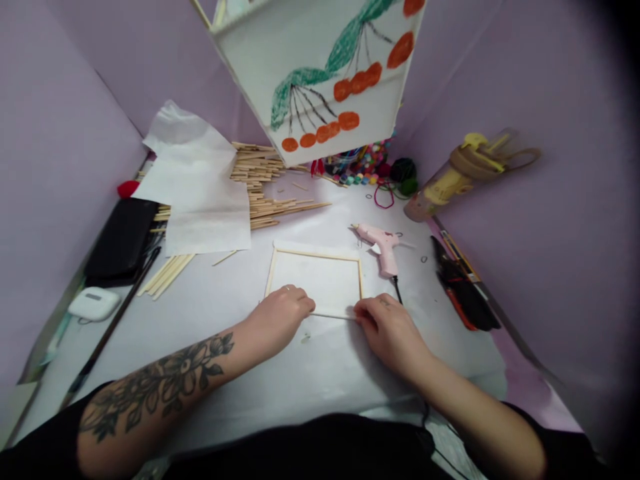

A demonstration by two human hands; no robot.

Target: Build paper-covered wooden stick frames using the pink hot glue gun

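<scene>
A rectangular frame of thin wooden sticks (320, 254) lies flat on the table, with a white sheet (320, 283) inside it. My left hand (284, 312) is closed at the near edge of the frame, fingers curled over it left of the middle. At the near right corner, my right hand (390, 333) pinches the frame between thumb and fingers. The exact fingertip contact is partly hidden under both hands. Just beyond my right hand, a pink glue gun (384, 245) lies on its side, its nozzle pointing left.
A white panel painted with cherries (320, 87) hangs overhead at the back. Bundled wooden sticks (260, 173) lie behind crumpled white paper (200, 193). To the left are a black case (123, 237) and a brush (117, 317); to the right, a tumbler (445, 180) and black-handled tools (463, 293).
</scene>
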